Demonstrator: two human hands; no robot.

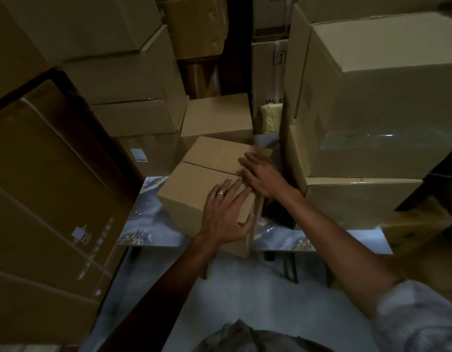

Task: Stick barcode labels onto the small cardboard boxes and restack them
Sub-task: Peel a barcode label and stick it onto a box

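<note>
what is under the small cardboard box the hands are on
The small cardboard box sits on a marble-patterned table, overhanging its near edge. Both the left hand and right hand rest flat on top. The surface directly beneath is hidden.

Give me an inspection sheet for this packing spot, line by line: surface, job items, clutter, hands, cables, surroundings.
Surface: marbled tabletop, mostly covered.
Job's things: small cardboard box on the table, flaps closed; no barcode label seen on its visible faces.
Clutter: pale yellowish bundle behind the box.
Grippers: left hand flat on the box's near top corner, ring on one finger; right hand flat on its right top edge; neither grasps anything.
Cables: nothing seen.
Surroundings: big cartons stacked left and right; dim light.
</note>
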